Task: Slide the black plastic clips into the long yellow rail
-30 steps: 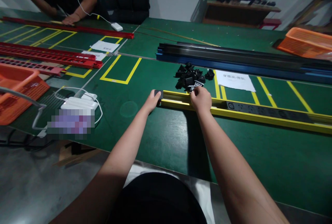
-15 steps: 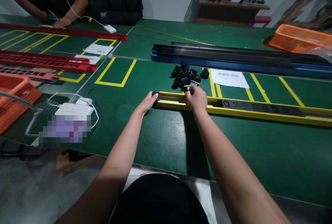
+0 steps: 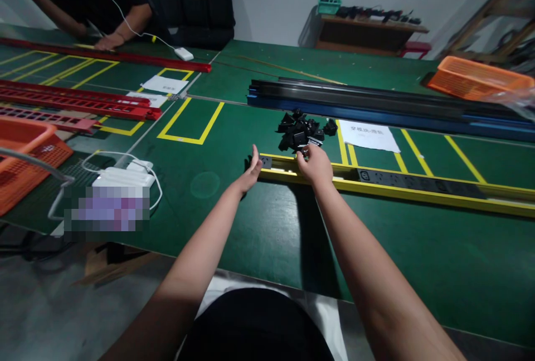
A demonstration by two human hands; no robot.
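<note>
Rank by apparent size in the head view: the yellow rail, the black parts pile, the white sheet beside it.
1. yellow rail, by far the longest.
2 and 3. white sheet and black parts pile look about alike; no clear order.

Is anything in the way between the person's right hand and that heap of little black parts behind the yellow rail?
Nothing visible blocks it. The right hand rests on the yellow rail, its fingertips at the near edge of the pile of black parts. The left hand is at the rail's left end, off to the side.
</note>
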